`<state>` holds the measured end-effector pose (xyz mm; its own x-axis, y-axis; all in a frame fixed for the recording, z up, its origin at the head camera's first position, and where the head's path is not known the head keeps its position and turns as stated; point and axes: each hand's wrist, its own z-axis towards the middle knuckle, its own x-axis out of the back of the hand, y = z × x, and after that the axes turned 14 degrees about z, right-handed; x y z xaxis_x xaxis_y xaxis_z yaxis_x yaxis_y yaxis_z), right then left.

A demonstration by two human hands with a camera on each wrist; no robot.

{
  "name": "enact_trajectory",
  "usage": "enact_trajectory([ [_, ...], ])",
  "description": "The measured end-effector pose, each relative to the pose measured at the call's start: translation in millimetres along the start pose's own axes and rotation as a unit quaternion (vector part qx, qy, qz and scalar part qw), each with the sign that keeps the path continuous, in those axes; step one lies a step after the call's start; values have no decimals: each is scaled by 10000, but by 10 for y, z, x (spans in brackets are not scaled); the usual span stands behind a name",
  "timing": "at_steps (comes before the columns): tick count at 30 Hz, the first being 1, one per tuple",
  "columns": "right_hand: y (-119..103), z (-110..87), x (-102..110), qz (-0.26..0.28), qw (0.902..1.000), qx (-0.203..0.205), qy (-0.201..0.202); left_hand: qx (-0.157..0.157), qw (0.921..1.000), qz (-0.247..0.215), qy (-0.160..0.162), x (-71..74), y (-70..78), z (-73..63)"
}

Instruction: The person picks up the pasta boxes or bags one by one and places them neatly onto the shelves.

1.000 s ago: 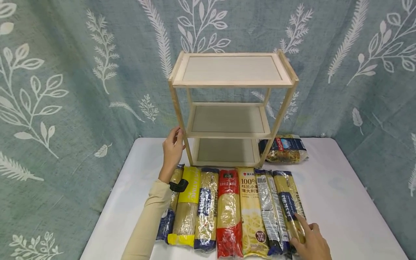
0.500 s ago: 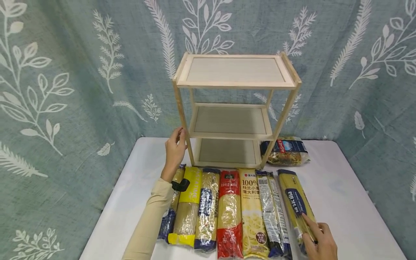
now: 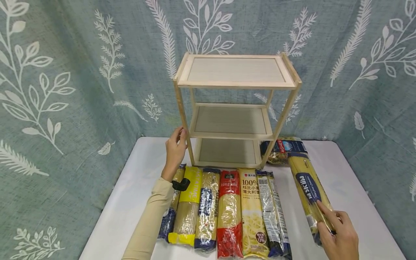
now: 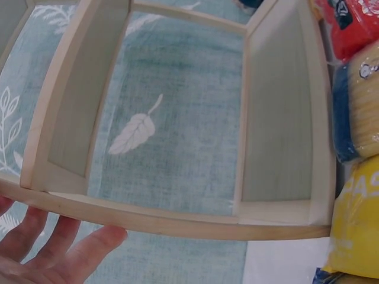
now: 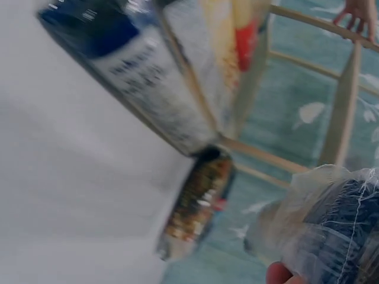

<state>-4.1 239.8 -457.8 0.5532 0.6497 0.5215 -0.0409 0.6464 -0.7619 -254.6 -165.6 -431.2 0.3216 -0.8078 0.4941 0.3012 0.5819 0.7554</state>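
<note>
My right hand (image 3: 341, 231) grips the lower end of a long spaghetti packet (image 3: 308, 184) with a dark blue "la Sicilia" label. Raised and tilted, the packet's top end overlaps the Agnesi pasta bag in the head view. Close up in the right wrist view, the packet's blue end (image 5: 349, 231) shows beside a fingertip. At the wooden three-tier shelf (image 3: 238, 86), my left hand (image 3: 175, 146) rests against the left front post. In the left wrist view, the fingers (image 4: 98, 242) of that hand lie along the outer side of the post (image 4: 177, 223).
Several pasta packets lie side by side before the shelf, among them a yellow one (image 3: 190, 191), a red one (image 3: 229, 213) and a cream one (image 3: 253, 216). The Agnesi bag (image 3: 276, 157) lies behind the shelf's right post. Patterned curtains (image 3: 65, 108) surround the white table (image 3: 344, 180).
My right hand has drawn the spaghetti packet rightward out of the row's right end and lifted it. The left hand stays at the shelf post.
</note>
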Motion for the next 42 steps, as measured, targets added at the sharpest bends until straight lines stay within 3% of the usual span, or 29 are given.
enact_trajectory([
  [13, -303, 332, 239, 423, 9958, 798, 147, -113, 9999, 82, 73, -10, -12, 1],
  [22, -503, 522, 365, 394, 9961, 787, 102, -123, 9998, 106, 78, -6, -17, -3],
  [35, -763, 822, 499, 513, 9814, 1826, 299, -129, 9998, 114, 135, -5, -34, -4],
  [42, -913, 945, 553, 321, 9830, 1773, 355, -165, 9996, 184, 142, -11, -57, 8],
])
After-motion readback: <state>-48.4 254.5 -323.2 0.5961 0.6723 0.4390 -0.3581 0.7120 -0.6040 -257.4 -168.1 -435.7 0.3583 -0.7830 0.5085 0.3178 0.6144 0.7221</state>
